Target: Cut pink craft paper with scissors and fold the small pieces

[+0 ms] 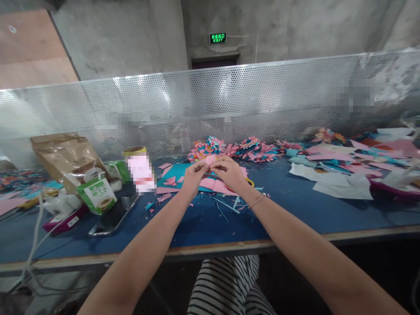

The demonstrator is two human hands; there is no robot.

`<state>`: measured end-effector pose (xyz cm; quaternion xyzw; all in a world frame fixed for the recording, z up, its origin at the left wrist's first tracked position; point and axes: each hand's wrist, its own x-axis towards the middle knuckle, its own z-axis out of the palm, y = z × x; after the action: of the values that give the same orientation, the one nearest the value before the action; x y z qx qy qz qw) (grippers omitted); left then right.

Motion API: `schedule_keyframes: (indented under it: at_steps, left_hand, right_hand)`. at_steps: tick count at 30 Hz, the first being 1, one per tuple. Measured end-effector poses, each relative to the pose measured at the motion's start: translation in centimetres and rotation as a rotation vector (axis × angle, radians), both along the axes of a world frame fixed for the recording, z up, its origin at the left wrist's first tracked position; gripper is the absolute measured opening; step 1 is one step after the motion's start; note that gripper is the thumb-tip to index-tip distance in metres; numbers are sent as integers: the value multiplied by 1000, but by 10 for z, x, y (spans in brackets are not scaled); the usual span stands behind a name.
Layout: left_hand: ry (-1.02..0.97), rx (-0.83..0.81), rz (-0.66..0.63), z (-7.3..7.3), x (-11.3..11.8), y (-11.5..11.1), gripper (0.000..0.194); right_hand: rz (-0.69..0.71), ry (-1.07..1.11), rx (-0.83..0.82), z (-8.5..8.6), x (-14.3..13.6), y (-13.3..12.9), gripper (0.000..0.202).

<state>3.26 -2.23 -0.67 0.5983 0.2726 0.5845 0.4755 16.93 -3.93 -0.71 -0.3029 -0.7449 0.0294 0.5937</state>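
Observation:
Both hands meet over the middle of the blue table, fingertips close together at a small piece of pink paper. My left hand pinches the piece from the left, with its fingers bent. My right hand grips it from the right, fingers curled, and a thin bracelet is on that wrist. Under the hands lie pink sheets and blue sheets. Yellow-handled scissors are partly hidden behind my right hand. The exact shape of the held paper is hard to make out.
Pink and blue paper flowers lie behind the hands. Paper scraps and white tissues are at the right. A brown bag, green box, phone and tissue pack stand or lie left. A perforated metal screen runs behind.

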Motion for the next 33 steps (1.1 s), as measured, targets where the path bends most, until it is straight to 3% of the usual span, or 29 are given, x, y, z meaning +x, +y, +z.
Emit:
schedule_keyframes:
  at_steps: [4, 10, 15, 22, 33]
  left_hand:
    - [66, 22, 44, 0, -2, 2, 16]
    - [107, 42, 31, 2, -1, 0, 11]
    - [222, 43, -56, 4, 0, -6, 9]
    - [293, 30, -44, 2, 1, -5, 11]
    - [221, -2, -27, 0, 3, -5, 26]
  right_hand:
    - [49, 1, -55, -2, 1, 1, 10]
    - [-107, 51, 2, 2, 14, 6, 21]
    - [-68, -73, 55, 7, 23, 8, 29]
    - [15, -190, 74, 1, 26, 14, 37]
    - [-50, -180, 74, -5, 22, 15, 15]
